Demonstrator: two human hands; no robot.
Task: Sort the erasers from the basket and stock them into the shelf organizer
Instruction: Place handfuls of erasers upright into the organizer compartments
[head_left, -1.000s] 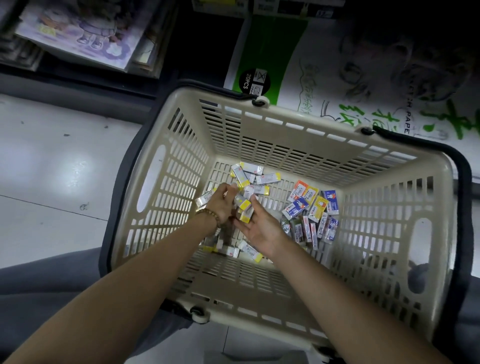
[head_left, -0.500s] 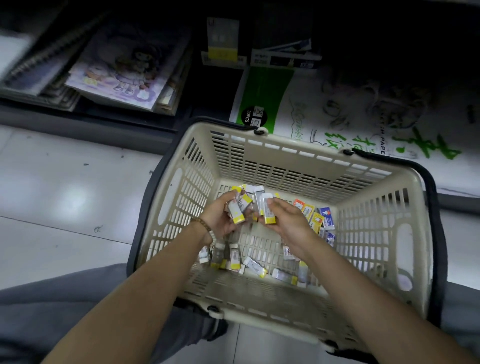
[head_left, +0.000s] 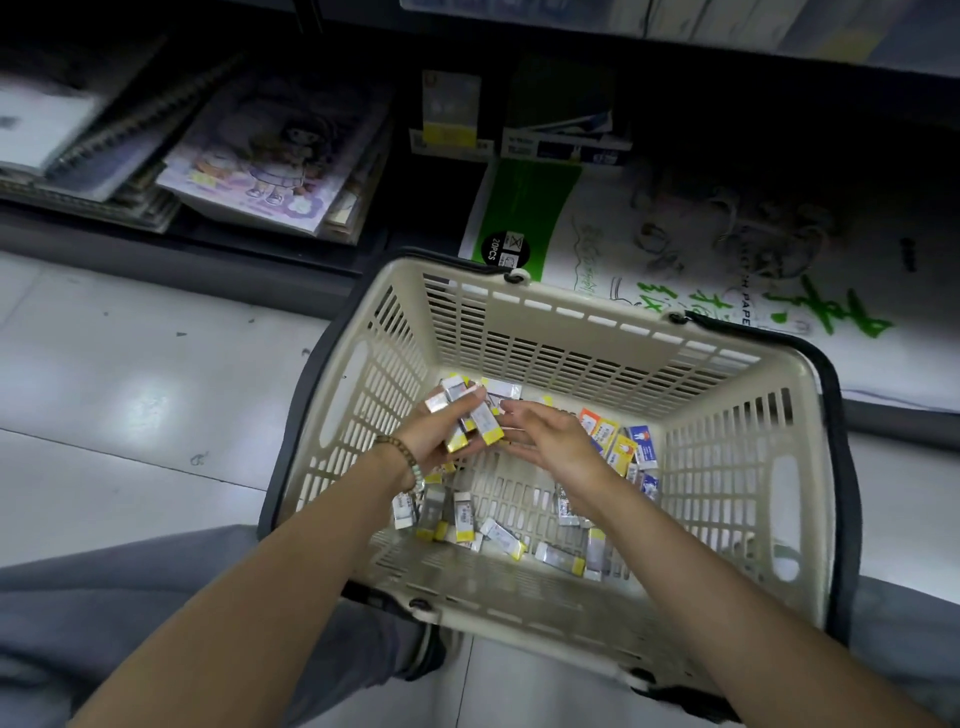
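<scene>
Nearest, grey trouser legs (head_left: 130, 597) flank the beige plastic basket (head_left: 519, 587), which stands on the pale tiled floor (head_left: 130, 389) between them. This probably keeps it close under both forearms and in easy reach. Its dark handles (head_left: 836, 415) lie folded down round the rim, leaving the mouth open. Along the near edge of the basket's floor lies a scatter of loose yellow-and-white erasers (head_left: 462, 519), some flat and some tipped on edge. These look like the ones not yet gathered. Above the middle of the basket, the left hand (head_left: 436, 431), with a beaded bracelet (head_left: 402, 454) at its wrist, is turned palm up. Its fingers curl round a bunch of yellow-ended erasers (head_left: 485, 423) that lie roughly side by side, seemingly so that one kind is collected into a single handful for carrying. The right hand (head_left: 550, 441) is just beside it, palm turned towards the left. Its fingers are loosely extended towards the bunch and seem to hold nothing, as if ready to straighten the handful or add to it. Whether the fingertips touch the bunch cannot be told. Towards the right side of the basket's floor, orange, yellow and blue erasers (head_left: 618, 447) lie in their own cluster, apart from the yellow-ended sort, so the sorting seems to be partly done. Past the basket's far wall, a green-and-white pack of sketch paper (head_left: 524, 208) lies on a low shelf. Further left, spiral notebooks (head_left: 260, 166) are stacked on the same level. No shelf organizer can be made out, so stocking appears not yet begun.
</scene>
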